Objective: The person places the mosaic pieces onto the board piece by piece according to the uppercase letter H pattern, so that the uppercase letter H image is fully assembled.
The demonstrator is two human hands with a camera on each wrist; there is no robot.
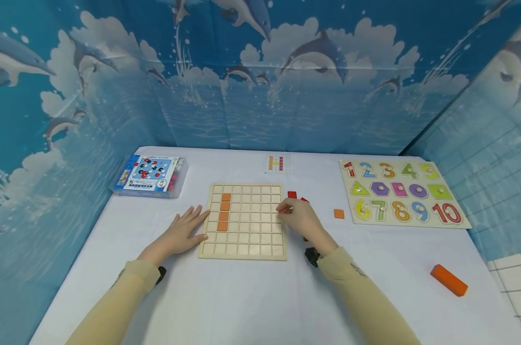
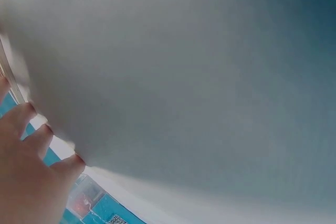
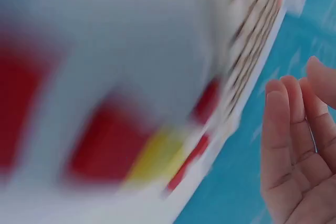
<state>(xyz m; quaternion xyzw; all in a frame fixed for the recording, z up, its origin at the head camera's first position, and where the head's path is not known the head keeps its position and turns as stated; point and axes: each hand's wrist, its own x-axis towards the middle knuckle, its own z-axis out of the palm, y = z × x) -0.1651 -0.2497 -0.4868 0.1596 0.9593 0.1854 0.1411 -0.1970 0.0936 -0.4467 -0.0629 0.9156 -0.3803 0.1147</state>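
Note:
A square wooden grid board (image 1: 247, 258) lies on the white table, with several orange tiles (image 1: 223, 215) in one column on its left. My left hand (image 1: 180, 235) is spread flat at the board's left edge, its fingertips touching the rim. At the right edge hovers my right hand (image 1: 301, 220), thumb close to the fingers. The right wrist view shows those fingers (image 3: 275, 135) fairly straight, with no tile visible between them. Below that hand are blurred red tiles (image 3: 113, 145) and a yellow tile (image 3: 155, 158), largely hidden in the head view.
Behind the board lies a small pattern card (image 1: 277, 164). A clear box of molecule pieces (image 1: 150, 175) sits back left, and a number puzzle board (image 1: 402, 191) back right. One orange tile (image 1: 339, 213) lies before the puzzle; an orange block (image 1: 449, 280) is at the far right.

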